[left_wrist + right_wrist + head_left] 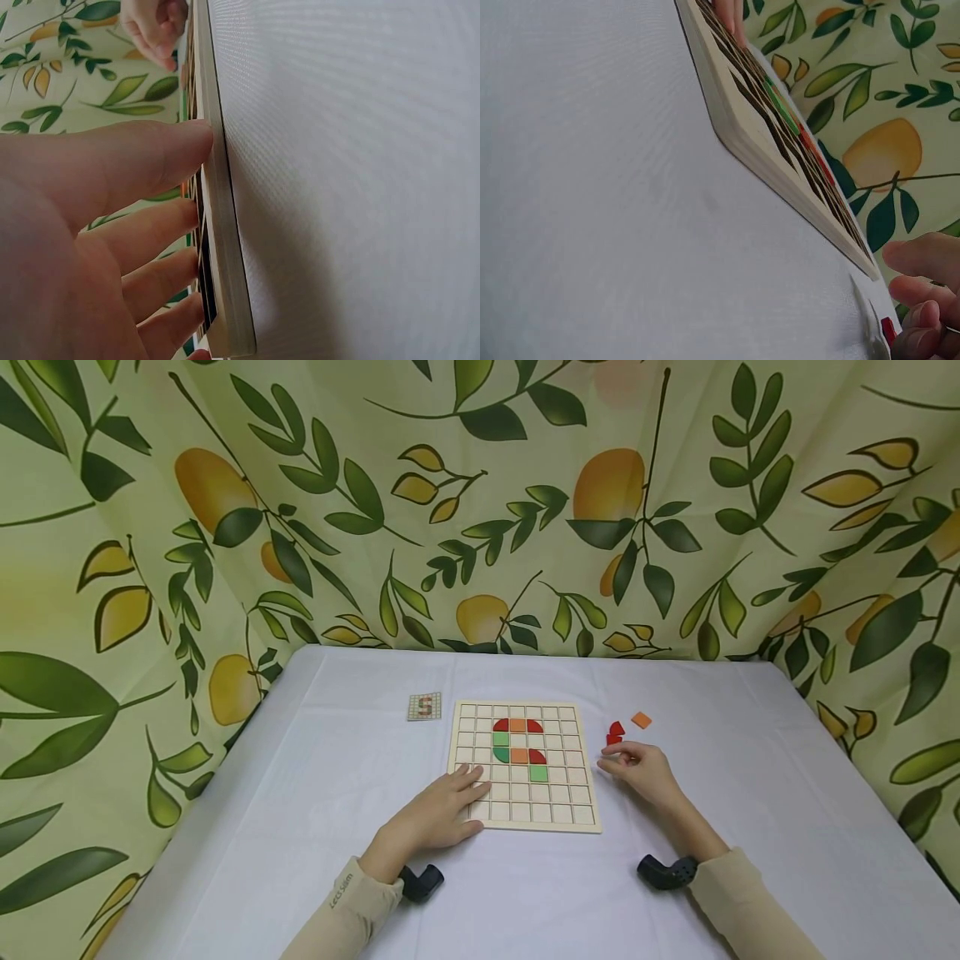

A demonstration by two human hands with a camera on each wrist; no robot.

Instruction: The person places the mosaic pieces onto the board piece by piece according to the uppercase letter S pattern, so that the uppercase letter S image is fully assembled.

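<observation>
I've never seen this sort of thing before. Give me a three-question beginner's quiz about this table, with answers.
1. True or false: the left hand touches the gridded board.
2. Seen from the head view, the small patterned card lies: A) right of the board; B) left of the board; C) on the board.
3. How many orange squares sit on the board?

Key: 1 true; 2 B; 3 two.

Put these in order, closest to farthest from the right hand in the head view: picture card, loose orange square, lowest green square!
1. Loose orange square: beyond the right hand, off the board.
2. Lowest green square: on the board, left of the hand.
3. Picture card: past the board's left edge.
</observation>
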